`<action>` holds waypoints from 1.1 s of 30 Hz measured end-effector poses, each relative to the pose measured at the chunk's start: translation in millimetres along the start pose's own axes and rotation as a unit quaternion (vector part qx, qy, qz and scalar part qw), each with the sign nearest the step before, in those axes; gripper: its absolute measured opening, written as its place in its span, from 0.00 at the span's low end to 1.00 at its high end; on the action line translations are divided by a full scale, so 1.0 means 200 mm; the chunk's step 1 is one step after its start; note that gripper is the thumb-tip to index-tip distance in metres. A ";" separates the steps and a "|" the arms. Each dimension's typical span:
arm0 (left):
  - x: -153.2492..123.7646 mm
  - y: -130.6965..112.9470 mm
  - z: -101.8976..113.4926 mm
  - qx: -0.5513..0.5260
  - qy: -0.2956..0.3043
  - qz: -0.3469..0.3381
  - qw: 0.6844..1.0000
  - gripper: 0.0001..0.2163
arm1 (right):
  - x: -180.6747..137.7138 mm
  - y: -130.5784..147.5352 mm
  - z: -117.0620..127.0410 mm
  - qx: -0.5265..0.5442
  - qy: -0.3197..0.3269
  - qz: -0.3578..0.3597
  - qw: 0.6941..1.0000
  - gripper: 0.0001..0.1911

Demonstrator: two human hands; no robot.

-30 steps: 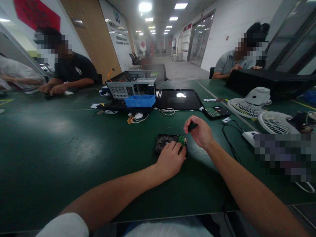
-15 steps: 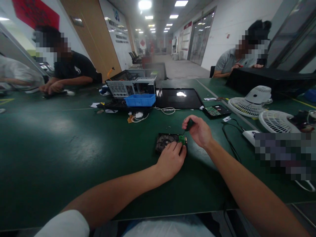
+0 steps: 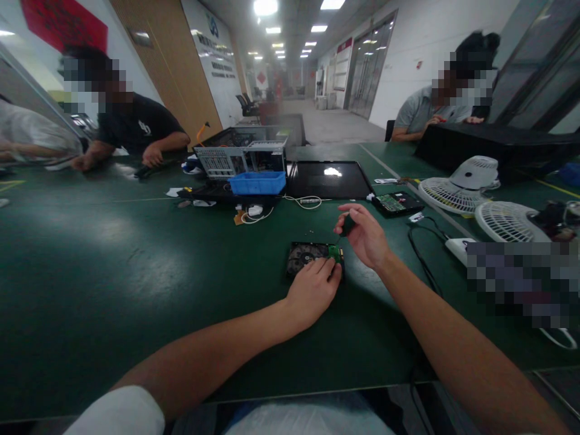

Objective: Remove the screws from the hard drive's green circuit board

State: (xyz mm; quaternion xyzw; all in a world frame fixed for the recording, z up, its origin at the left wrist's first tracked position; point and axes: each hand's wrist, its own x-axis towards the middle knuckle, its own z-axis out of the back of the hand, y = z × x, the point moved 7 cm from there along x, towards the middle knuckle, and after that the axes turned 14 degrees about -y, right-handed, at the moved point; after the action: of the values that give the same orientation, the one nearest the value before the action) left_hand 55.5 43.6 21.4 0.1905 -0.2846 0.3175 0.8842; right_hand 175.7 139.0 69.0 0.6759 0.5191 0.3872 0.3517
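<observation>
A hard drive (image 3: 299, 256) with a small green circuit board at its right end lies flat on the green table in front of me. My left hand (image 3: 313, 291) grips its near side, fingers over the top and thumb by the right edge, covering part of it. A dark-handled screwdriver (image 3: 348, 226) is in my right hand (image 3: 368, 237), held between thumb and fingers. Its thin shaft slants down to the green board at the drive's top right corner. A few tiny screws (image 3: 310, 232) lie just beyond the drive.
Beyond stand an opened computer case (image 3: 240, 158), a blue tray (image 3: 258, 183) and a black panel (image 3: 333, 180). Another drive-like unit with a circuit board (image 3: 396, 204), white fan parts (image 3: 457, 187) and a black cable (image 3: 423, 260) lie to the right. Co-workers sit at both sides.
The fingers of my right hand have loosened and lifted a little around the screwdriver handle. My left hand and the drive stay in place. At left, a co-worker's hands have moved apart.
</observation>
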 end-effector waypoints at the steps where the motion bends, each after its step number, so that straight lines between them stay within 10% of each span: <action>1: 0.00 0.01 -0.01 -0.003 -0.001 0.002 1.000 0.15 | 0.01 0.00 0.01 -0.008 -0.003 0.008 1.000 0.11; 33: -0.10 0.00 0.08 -0.047 0.107 0.078 0.990 0.24 | 0.08 -0.01 0.11 -0.060 -0.026 0.069 0.995 0.13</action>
State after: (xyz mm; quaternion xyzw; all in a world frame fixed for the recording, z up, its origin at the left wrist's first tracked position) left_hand 36.5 25.2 20.7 0.0911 -0.2170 0.3900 0.8902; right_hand 198.1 152.6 60.1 0.6977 0.4372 0.4235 0.3777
